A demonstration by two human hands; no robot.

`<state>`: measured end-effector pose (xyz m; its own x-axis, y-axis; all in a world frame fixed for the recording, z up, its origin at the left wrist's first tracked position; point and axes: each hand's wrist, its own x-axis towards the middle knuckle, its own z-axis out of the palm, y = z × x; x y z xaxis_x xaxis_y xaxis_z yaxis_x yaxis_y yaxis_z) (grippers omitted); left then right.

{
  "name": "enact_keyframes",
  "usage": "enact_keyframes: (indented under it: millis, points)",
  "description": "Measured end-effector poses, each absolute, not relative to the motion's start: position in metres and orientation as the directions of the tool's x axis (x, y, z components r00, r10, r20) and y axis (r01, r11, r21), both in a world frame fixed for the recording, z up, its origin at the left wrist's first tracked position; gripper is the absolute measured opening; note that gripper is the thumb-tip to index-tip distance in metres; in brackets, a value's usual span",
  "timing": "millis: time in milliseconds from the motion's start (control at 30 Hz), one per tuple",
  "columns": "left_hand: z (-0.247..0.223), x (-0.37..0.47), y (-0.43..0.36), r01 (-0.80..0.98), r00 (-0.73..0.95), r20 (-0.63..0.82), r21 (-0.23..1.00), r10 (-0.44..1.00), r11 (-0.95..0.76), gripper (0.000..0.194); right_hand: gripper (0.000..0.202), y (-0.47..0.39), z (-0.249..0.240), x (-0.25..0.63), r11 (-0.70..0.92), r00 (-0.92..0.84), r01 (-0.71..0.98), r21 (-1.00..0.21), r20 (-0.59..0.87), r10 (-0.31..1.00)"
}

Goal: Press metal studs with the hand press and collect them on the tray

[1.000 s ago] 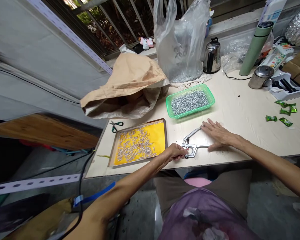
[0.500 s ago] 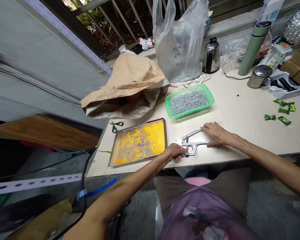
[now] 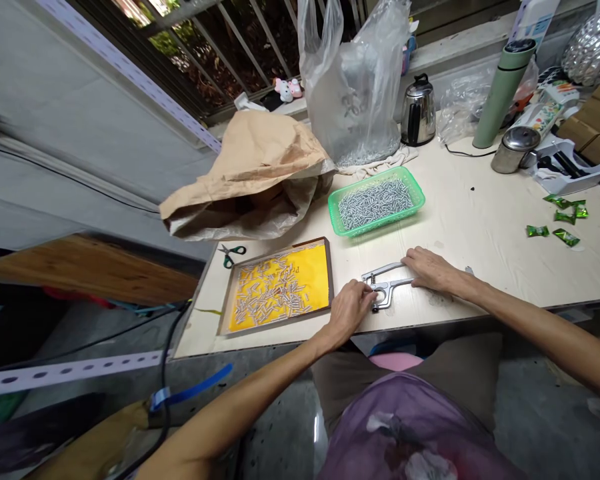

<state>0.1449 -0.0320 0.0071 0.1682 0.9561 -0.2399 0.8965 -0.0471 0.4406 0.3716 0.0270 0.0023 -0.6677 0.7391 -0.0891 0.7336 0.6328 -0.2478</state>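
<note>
A silver hand tool [image 3: 391, 285] with two handles and a spring lies at the table's front edge. My right hand [image 3: 427, 268] is closed round its handle ends. At the tool's left end, the fingers of my left hand [image 3: 351, 305] are pinched together; what they hold, if anything, is too small to name. Left of that hand, a shallow tray [image 3: 331, 267] with a yellow bottom holds many small metal pieces. Behind the tool, a green basket [image 3: 334, 219] is filled with small silver pieces.
Scissors [image 3: 229, 256] lie behind the tray's left corner. A brown paper bag [image 3: 260, 153], a plastic bag [image 3: 355, 100], a steel kettle [image 3: 419, 110], a green bottle [image 3: 503, 97] and a metal cup [image 3: 515, 151] stand farther back. Green wrapped sweets [image 3: 566, 237] lie at right.
My left hand has shifted up at the tool's left end, from its lower tip to beside the spring. My right hand stays on the handles. The view has moved slightly.
</note>
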Motion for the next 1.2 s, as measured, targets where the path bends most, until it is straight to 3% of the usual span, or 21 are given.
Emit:
enact_keyframes:
  millis: [100,200,367,600,800,867,1033,1100,1200]
  points:
    - [0.002,0.162,-0.025,0.852,0.448,-0.059,0.332,0.892,-0.406,0.031,0.031,0.024,0.006,0.37,0.608,-0.649,0.752,-0.257,-0.12,0.752]
    - [-0.006,0.18,-0.007,0.796,0.576,-0.059,0.265,0.815,-0.544,0.053,0.038,0.021,0.012,0.37,0.577,-0.628,0.769,-0.274,-0.155,0.762]
    - [-0.011,0.193,0.017,0.782,0.617,-0.156,0.235,0.771,-0.578,0.053,0.048,0.018,0.019,0.368,0.555,-0.61,0.779,-0.291,-0.154,0.777]
    - [-0.008,0.195,0.023,0.787,0.612,-0.205,0.254,0.764,-0.563,0.017,0.009,0.025,0.011,0.361,0.545,-0.589,0.806,-0.233,-0.225,0.776]
    - [-0.009,0.195,0.03,0.782,0.616,-0.213,0.285,0.758,-0.555,0.019,0.008,0.028,0.008,0.36,0.5,-0.564,0.819,-0.282,-0.238,0.791]
    - [-0.012,0.191,0.026,0.777,0.617,-0.175,0.287,0.767,-0.56,0.02,0.009,0.026,0.008,0.363,0.507,-0.566,0.816,-0.278,-0.206,0.798]
    - [-0.039,0.183,-0.006,0.738,0.584,0.112,0.339,0.804,-0.583,0.036,0.056,0.03,0.0,0.378,0.591,-0.656,0.735,-0.332,-0.126,0.745]
    - [-0.05,0.184,-0.024,0.698,0.585,0.204,0.368,0.785,-0.615,0.038,0.055,0.034,-0.006,0.384,0.617,-0.689,0.698,-0.364,-0.106,0.717]
    - [-0.06,0.189,-0.047,0.64,0.614,0.246,0.401,0.75,-0.655,0.045,0.031,0.042,-0.01,0.385,0.612,-0.676,0.708,-0.353,-0.087,0.732]
